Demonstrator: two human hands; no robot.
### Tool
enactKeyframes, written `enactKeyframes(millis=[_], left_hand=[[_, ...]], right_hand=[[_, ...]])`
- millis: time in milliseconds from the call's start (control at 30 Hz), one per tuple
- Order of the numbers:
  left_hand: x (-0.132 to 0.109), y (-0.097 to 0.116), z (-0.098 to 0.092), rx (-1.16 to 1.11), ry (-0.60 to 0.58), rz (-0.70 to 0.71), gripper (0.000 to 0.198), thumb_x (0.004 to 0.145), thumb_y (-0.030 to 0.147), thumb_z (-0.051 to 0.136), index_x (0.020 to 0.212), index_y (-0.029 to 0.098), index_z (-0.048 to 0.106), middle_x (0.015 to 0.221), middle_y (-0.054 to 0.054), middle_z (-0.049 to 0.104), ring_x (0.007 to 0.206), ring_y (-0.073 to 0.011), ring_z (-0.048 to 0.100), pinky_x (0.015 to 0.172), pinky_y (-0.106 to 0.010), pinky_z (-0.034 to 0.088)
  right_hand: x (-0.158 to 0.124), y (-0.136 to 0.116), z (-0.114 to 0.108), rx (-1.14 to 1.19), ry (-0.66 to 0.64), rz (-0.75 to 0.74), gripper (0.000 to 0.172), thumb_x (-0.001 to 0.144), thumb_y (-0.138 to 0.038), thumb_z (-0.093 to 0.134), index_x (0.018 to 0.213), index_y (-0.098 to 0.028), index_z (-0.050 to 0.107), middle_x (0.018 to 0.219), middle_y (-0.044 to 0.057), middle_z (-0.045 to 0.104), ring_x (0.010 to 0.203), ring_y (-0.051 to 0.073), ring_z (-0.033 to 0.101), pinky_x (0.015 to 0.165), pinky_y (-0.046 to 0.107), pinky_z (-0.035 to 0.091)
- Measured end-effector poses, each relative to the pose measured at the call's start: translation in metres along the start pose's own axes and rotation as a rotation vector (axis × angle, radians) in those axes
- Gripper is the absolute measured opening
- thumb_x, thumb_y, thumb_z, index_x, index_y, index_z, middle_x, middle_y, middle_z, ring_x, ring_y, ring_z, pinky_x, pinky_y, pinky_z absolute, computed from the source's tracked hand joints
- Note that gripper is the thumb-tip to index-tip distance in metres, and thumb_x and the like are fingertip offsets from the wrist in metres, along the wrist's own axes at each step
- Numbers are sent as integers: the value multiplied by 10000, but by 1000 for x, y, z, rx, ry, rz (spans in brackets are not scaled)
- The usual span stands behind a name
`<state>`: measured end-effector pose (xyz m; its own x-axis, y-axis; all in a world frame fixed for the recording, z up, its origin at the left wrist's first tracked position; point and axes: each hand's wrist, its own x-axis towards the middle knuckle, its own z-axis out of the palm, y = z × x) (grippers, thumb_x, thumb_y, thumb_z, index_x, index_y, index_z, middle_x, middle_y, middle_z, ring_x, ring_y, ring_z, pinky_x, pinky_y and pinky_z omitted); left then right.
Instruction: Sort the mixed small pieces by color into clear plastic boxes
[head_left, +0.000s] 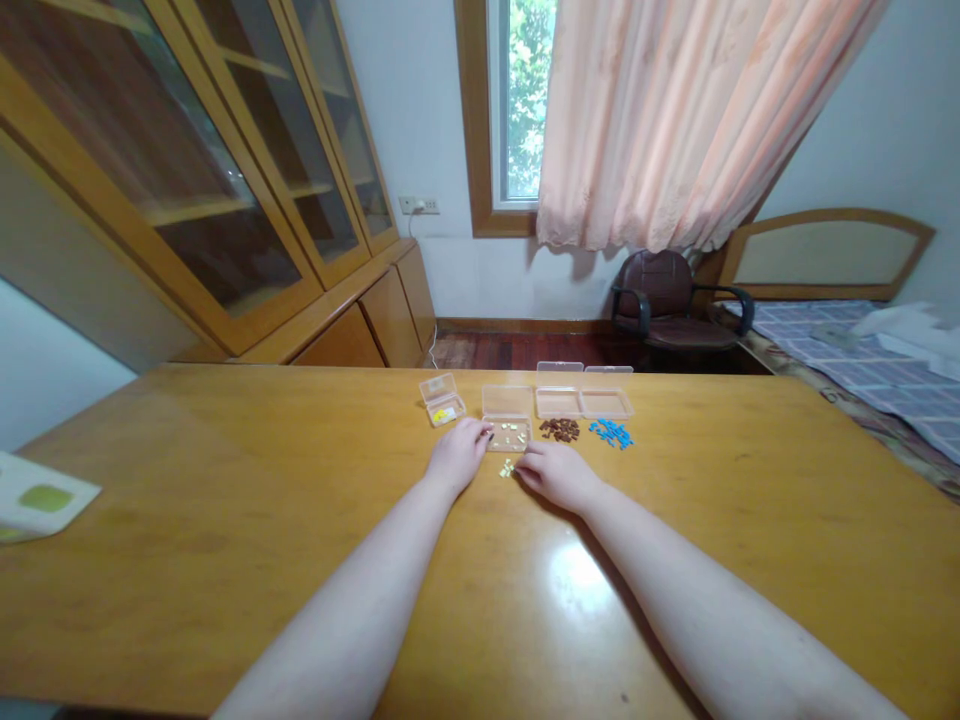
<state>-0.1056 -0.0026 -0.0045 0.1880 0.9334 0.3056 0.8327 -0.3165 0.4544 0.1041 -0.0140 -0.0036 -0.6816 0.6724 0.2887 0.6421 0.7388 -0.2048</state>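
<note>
My left hand [459, 450] rests at the left edge of an open clear plastic box [530, 432], its fingers closed on the rim. Several small cream pieces [512, 427] lie scattered inside the box. Just in front of it, a little pile of the same cream pieces [506, 467] sits on the table. My right hand [555, 475] is at the right side of this pile, fingertips pinched together and low to the table. Whatever may be between those fingertips is hidden or too small to make out.
Behind my right hand are a heap of brown pieces [561, 430] and a heap of blue pieces [613, 433]. Two open clear boxes [583, 403] stand beyond them. A smaller open box [442, 400] with yellow pieces is at the left. White paper [45, 497] lies at the table's left edge.
</note>
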Motion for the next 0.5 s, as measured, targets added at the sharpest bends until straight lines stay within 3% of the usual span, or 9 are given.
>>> enactKeyframes(millis=[100,200,500], left_hand=[[-4,5,-6,14,-12,89,204,887,229,491,1024,194,638,1029,-55,655,952,-183,603,859,-308,477],[-10,15,-13,46,-119,200,179,890,249,494,970,213,650,978,-38,658,893,-167,611,806,-278,482],[-14,28,-14,135,-221,217,264,888,345,513,1116,246,604,1071,-35,640,926,-181,612,790,-277,482]], right_hand=[[-1,4,3,35,138,10,183,905,-265,508,857,-191,669,813,47,627,738,136,561,678,234,404],[-1,7,4,41,231,36,218,916,-282,486,845,-190,670,760,46,604,707,138,545,674,242,409],[-1,7,2,121,231,18,203,909,-282,497,873,-197,677,758,39,596,698,133,545,664,235,433]])
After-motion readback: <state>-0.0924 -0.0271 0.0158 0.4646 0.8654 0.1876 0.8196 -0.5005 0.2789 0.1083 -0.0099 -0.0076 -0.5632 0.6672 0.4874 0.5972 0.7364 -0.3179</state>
